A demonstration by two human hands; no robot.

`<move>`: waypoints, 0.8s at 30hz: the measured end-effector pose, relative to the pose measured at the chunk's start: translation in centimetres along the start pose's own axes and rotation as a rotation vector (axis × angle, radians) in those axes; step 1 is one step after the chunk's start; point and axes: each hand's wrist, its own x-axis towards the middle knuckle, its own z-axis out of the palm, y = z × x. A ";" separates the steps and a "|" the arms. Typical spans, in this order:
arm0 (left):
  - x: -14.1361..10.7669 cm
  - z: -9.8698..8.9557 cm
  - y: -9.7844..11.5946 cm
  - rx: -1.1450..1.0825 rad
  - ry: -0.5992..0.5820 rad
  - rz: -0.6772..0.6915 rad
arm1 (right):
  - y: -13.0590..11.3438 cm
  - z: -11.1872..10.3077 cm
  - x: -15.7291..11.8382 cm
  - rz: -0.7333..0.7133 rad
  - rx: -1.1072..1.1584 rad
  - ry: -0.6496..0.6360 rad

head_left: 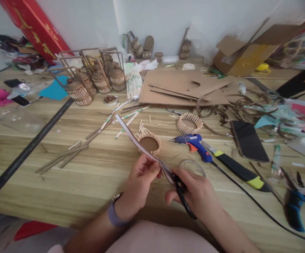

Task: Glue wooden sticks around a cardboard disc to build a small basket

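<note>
My left hand [142, 181] pinches a long, thin strip [133, 137], pale on its upper face, which slants up to the left. In my right hand [196, 191] is a pair of black-handled scissors [184, 201]; the blades are along the strip's lower end, mostly hidden by the fingers. Just beyond my left hand sits a small round basket of upright sticks [150, 144] with a brown base, partly behind the strip. A second stick ring [189, 123] lies farther right. A clear ring of tape or similar [193, 165] lies behind my right hand.
To the right are a blue glue gun [194, 142] with its cord, a utility knife [240, 170], a phone [249, 140] and pliers [297, 203]. Several finished lanterns [82, 92] stand back left. Cardboard [168, 84] lies behind, with loose sticks and brown strips [70, 153] scattered around.
</note>
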 end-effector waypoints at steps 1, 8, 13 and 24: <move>0.0 0.0 0.0 -0.003 -0.001 -0.006 | 0.0 0.0 0.0 -0.005 -0.006 0.003; 0.0 0.1 0.0 -0.003 -0.020 -0.011 | 0.0 0.2 -0.1 0.002 0.010 -0.033; 0.0 0.0 0.0 0.035 -0.047 -0.005 | 0.0 0.3 -0.1 -0.001 -0.028 -0.022; -0.2 -0.2 -0.8 0.090 -0.075 0.005 | -0.1 0.0 0.1 -0.018 -0.130 0.017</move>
